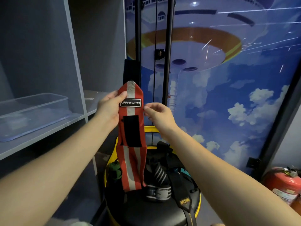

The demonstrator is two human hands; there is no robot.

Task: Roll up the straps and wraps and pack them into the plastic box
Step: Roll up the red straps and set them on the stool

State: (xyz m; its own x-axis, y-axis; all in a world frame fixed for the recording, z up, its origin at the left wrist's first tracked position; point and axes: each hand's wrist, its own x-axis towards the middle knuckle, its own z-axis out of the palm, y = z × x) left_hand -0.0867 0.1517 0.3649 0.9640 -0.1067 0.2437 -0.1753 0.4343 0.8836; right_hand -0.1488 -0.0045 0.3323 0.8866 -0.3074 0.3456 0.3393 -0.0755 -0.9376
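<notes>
two hands: both raised in front of the person, either side of one wrap.
left hand [108, 107]: thumb pressed on the front of the red wrap [131, 128] near its top left edge, other fingers behind it, pinching the cloth.
right hand [158, 114]: fingers loosely curled, tips just beside the wrap's right edge by the label; cannot tell whether they touch it.
red wrap: hangs straight down from the left thumb, unrolled, red with grey stripes, a black label reading "lara star" between the two hands, a black fastening patch below the fingers.
other wraps and straps [160, 180]: below the fingers, lying in a heap inside the yellow-rimmed black bin [197, 204]; the red wrap's lower end hangs over this heap.
plastic box [32, 111]: well left of the left hand, clear, on the grey shelf [48, 131].
fire extinguisher [283, 185]: far right of the right hand and lower, red.
mural [228, 79]: beyond the fingers, blue sky with clouds.
</notes>
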